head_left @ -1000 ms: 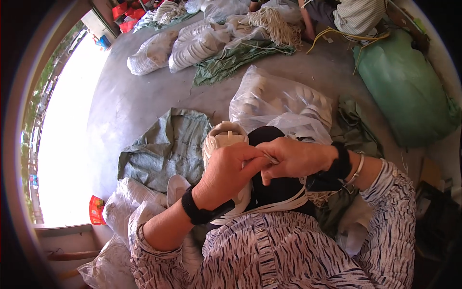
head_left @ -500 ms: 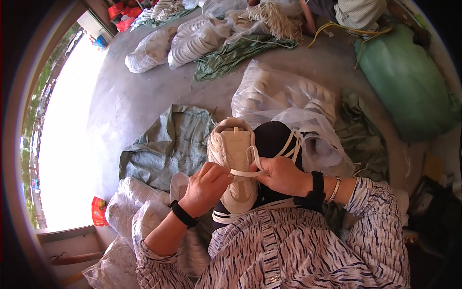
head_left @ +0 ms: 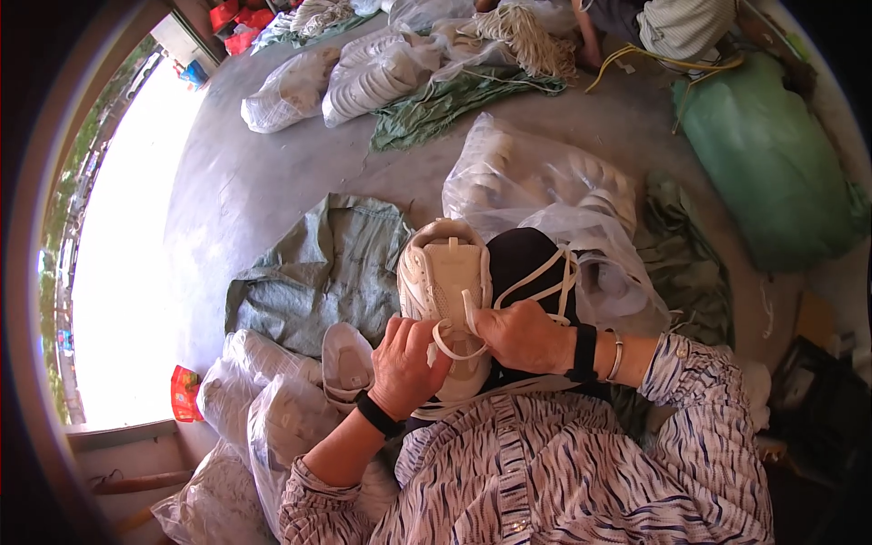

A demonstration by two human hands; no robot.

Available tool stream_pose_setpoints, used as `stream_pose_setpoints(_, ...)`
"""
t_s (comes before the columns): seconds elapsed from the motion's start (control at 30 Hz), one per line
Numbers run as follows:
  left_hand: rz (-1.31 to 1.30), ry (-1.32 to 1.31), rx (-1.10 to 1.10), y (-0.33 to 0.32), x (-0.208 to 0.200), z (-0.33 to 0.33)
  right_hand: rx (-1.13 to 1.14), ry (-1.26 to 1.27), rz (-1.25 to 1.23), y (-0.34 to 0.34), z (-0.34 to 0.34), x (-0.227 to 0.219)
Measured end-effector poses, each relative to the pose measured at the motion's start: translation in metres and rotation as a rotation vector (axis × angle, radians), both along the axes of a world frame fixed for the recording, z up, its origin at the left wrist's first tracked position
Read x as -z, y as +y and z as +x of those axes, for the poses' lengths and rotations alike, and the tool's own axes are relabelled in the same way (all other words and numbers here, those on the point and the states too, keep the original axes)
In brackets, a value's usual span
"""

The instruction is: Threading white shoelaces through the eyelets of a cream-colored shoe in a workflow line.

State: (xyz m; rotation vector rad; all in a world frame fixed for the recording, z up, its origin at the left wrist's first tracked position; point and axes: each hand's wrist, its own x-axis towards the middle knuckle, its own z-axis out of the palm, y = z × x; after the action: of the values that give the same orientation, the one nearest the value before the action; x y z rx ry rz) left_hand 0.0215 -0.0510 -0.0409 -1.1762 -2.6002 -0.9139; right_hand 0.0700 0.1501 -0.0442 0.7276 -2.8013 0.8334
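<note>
A beige sneaker (head_left: pixel 442 265) rests on my lap, its heel opening away from me and its toe toward my body. Over its front part, my left hand (head_left: pixel 407 361) is closed at the left side with a cream shoelace (head_left: pixel 444 343) at its fingertips. My right hand (head_left: pixel 527 338) pinches the same lace at the right, where one end sticks up. Between both hands the lace makes a small loop. More loose laces (head_left: pixel 563 271) lie across my dark-clothed right knee (head_left: pixel 522 250). Another pale shoe (head_left: pixel 347 361) stands beside my left forearm.
Clear plastic bags of shoes lie ahead (head_left: pixel 509 168) and to my left (head_left: pixel 291 413). A grey-green woven sack (head_left: pixel 318 263) is spread on the floor. At the far right, a full green sack (head_left: pixel 767 154) stands near another person (head_left: pixel 686 27). Bundled laces (head_left: pixel 522 36) lie at the back.
My hands have come closer together, and the lace stretched between them is now a curved loop. The left hand has shifted slightly right and toward me, uncovering more of the pale shoe beside it.
</note>
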Motion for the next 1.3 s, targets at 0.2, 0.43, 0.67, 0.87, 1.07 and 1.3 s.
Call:
stream_pose_setpoints(0.2,-0.118,-0.055,0.008,0.001,-0.012,0.004,-0.050,0.030,-0.023,-0.002,0.007,-0.016)
stream_pose_setpoints(0.43,-0.095,-0.216,0.145,-0.007,-0.024,-0.010,-0.005,-0.029,-0.014,0.012,0.002,-0.009)
stream_pose_setpoints(0.67,-0.024,-0.127,0.190,-0.017,-0.008,-0.014,-0.113,0.064,0.064,0.010,-0.006,-0.009)
stream_pose_setpoints(0.87,0.077,0.027,0.001,-0.002,0.008,0.000,0.010,0.014,-0.090,0.004,0.002,-0.011)
stream_pose_setpoints(1.07,0.085,-0.033,-0.062,0.005,0.011,0.001,0.256,-0.260,-0.514,0.000,0.001,-0.010)
stream_pose_setpoints(1.3,0.026,-0.148,-0.032,0.000,-0.011,0.010,0.280,-0.230,-0.478,0.001,0.008,-0.002)
